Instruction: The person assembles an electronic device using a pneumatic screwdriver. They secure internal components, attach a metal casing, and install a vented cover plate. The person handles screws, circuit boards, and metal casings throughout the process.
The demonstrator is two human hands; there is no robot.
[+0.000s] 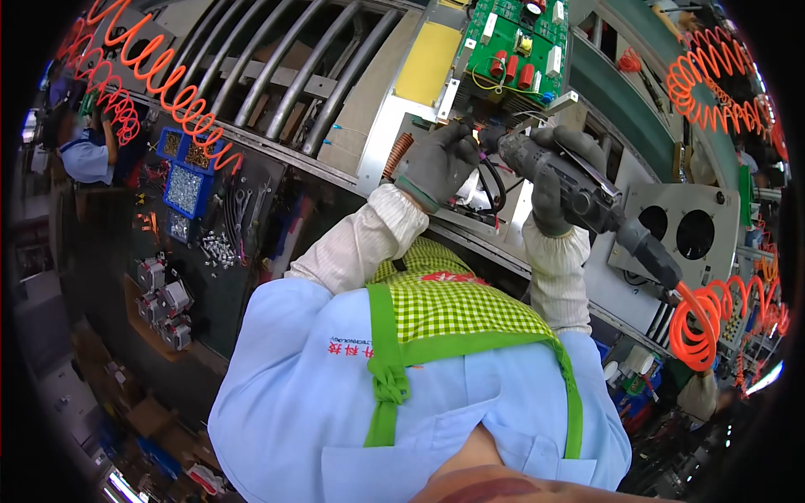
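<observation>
My right hand (548,197), in a dark grey glove, is wrapped round a grey-black air-powered driver (591,204). The tool's head points left into an open metal chassis (379,144), and an orange coiled hose (694,335) runs from its rear end. Close by the tool's head, my left hand (434,166), also gloved, has its fingers curled together over the chassis; whatever lies between them is hidden. A copper coil (397,156) sits beside the left wrist. Beyond both hands is a green circuit board (511,88) with red and white components. Black cables (501,186) loop between my hands.
Metal rollers (289,71) span the far left. Blue bins (184,187) of small hardware, wrenches (241,210) and metal parts (165,298) lie on the left bench. A grey panel with round holes (717,214) stands right. Orange coiled hoses (180,101) hang overhead. Another person (86,155) is far left.
</observation>
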